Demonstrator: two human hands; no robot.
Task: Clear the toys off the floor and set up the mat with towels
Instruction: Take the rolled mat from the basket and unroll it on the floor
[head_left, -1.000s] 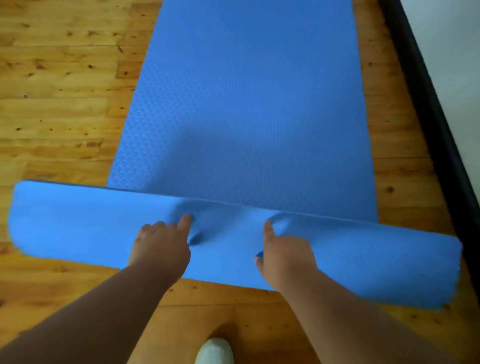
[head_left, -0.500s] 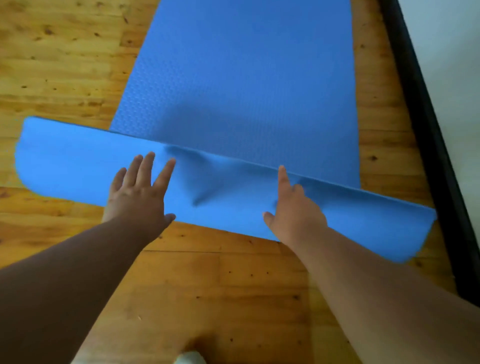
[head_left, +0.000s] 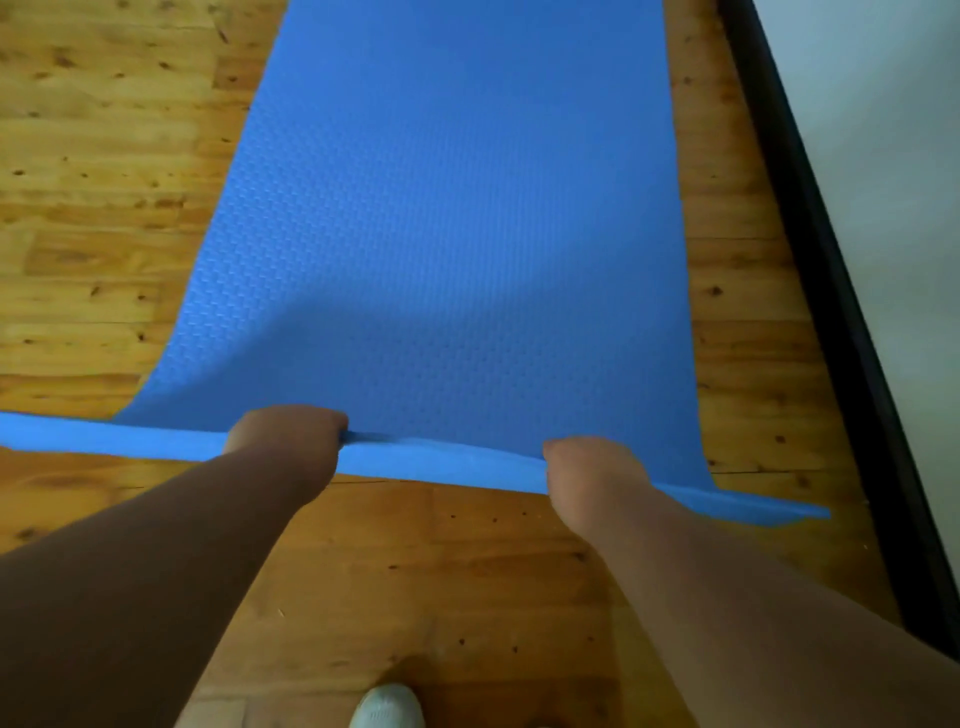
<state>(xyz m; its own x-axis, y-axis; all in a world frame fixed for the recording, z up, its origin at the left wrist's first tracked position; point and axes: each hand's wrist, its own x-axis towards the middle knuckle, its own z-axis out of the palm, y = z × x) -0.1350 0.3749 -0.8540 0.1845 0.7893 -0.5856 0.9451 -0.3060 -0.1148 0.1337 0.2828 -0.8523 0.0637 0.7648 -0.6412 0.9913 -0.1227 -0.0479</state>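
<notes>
While the blue mat (head_left: 457, 234) lies unbranded, 2 hands (head_left: 291, 436) grip its edge.

A textured blue foam mat (head_left: 457, 218) lies unrolled across a knotty wooden plank floor (head_left: 98, 171), its near end curled into a narrow roll running left to right. The person's left hand (head_left: 288, 434) and right hand (head_left: 592, 465) both press down on that roll, fingers curled over it, forearms reaching in from below. A black skirting strip (head_left: 826, 291) separates the floor from a pale wall (head_left: 888, 130) at right. The white toe of a shoe (head_left: 387, 706) shows at the bottom edge.
</notes>
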